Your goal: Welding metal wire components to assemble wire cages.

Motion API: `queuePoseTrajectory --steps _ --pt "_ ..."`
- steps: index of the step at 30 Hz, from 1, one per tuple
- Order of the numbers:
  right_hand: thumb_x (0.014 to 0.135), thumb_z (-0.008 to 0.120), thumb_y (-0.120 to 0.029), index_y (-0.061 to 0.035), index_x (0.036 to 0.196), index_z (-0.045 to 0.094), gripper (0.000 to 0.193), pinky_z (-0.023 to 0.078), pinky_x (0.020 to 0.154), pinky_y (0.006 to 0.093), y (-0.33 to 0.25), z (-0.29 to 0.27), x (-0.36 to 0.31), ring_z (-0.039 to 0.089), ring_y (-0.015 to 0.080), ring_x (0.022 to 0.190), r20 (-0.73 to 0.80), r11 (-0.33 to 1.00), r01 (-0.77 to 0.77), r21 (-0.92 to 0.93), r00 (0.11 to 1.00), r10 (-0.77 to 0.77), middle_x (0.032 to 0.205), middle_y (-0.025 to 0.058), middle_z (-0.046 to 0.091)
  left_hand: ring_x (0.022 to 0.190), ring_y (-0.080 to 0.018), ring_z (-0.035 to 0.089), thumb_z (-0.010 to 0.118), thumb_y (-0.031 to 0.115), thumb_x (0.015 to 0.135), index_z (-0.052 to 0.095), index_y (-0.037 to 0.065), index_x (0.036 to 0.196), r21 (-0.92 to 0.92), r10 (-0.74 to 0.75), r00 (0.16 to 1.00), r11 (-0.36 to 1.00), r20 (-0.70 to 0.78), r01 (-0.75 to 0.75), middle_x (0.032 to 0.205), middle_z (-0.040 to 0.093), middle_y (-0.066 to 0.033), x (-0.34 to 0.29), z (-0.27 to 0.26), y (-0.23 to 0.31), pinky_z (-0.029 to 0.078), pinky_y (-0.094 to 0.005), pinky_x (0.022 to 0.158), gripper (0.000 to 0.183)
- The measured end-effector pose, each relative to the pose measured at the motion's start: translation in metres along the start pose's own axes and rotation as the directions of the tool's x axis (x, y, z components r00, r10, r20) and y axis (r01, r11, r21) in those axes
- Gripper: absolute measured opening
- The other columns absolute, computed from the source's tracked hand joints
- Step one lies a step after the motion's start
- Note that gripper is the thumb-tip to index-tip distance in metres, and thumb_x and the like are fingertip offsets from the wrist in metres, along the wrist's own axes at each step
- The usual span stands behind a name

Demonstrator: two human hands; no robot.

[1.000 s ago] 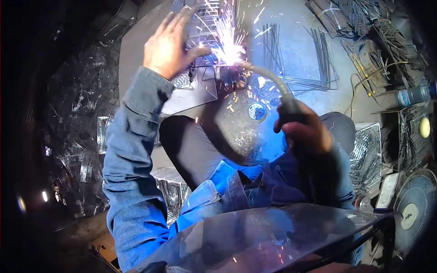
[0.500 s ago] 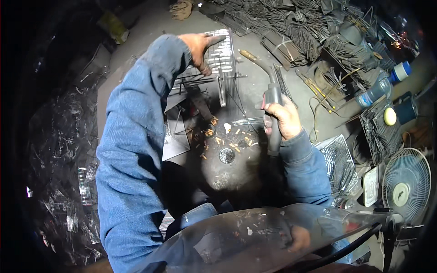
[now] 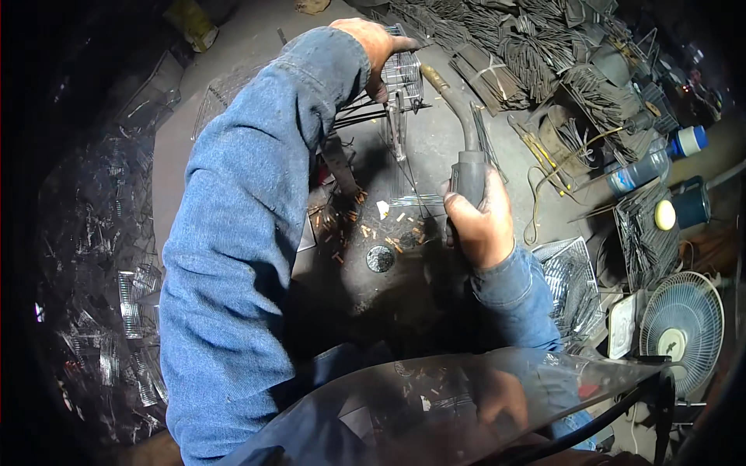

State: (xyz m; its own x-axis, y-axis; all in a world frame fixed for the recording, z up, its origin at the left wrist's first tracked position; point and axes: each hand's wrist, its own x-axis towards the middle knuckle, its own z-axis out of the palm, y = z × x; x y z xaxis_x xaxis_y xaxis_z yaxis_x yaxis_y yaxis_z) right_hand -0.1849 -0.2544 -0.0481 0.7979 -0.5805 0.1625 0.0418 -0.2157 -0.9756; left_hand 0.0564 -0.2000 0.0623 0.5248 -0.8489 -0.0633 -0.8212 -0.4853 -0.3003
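My left hand (image 3: 370, 48) reaches to the far side of the table, its index finger and thumb spread across the edge of a wire rack (image 3: 402, 71) and gripping it. The sleeve hides part of the rack. Below it stands a metal clamp (image 3: 399, 128) with thin rods around it. My right hand (image 3: 486, 221) is wrapped round the black handle of a welding torch (image 3: 469, 175). The torch's bent neck points away from me, its brass-coloured nozzle (image 3: 434, 76) beside the rack's right end, apart from my left fingers.
Cigarette butts (image 3: 392, 241) lie scattered on the grey table (image 3: 513, 140) near a round metal disc (image 3: 380, 259). Bundled metal rods (image 3: 536, 39) fill the far right. A water bottle (image 3: 641, 167) and a fan (image 3: 682, 326) stand right. A clear visor (image 3: 435, 388) crosses the lower view.
My left hand and the rack have moved farther away and slightly right; the rack now looks more tilted. The torch has swung a little, its nozzle now higher and further right in view.
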Motion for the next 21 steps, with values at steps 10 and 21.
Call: queuePoseTrajectory --steps 10,21 --pt "0.075 0.060 -0.008 0.0006 0.101 0.053 0.028 0.048 0.069 0.0332 -0.007 0.001 -0.003 0.060 0.0232 0.073 -0.013 0.980 0.086 -0.179 0.996 -0.090 0.082 0.0153 0.061 0.098 -0.0284 0.061 0.080 0.038 0.061 0.043 0.031 0.131 0.036 0.064 0.996 0.997 -0.055 -0.062 0.100 0.064 -0.0095 -0.004 -0.001 -0.006 0.049 -0.0412 0.080 0.079" --pt "0.076 0.060 -0.008 0.0001 0.103 0.053 0.029 0.048 0.069 0.0337 -0.012 0.000 -0.003 0.061 0.0234 0.075 0.018 0.988 0.083 -0.127 0.997 -0.081 0.083 0.0158 0.062 0.101 -0.0290 0.060 0.078 0.043 0.062 0.046 0.027 0.129 0.025 0.028 1.000 0.999 0.000 -0.028 0.109 0.061 -0.0104 0.002 -0.002 -0.009 0.050 -0.0415 0.080 0.076"
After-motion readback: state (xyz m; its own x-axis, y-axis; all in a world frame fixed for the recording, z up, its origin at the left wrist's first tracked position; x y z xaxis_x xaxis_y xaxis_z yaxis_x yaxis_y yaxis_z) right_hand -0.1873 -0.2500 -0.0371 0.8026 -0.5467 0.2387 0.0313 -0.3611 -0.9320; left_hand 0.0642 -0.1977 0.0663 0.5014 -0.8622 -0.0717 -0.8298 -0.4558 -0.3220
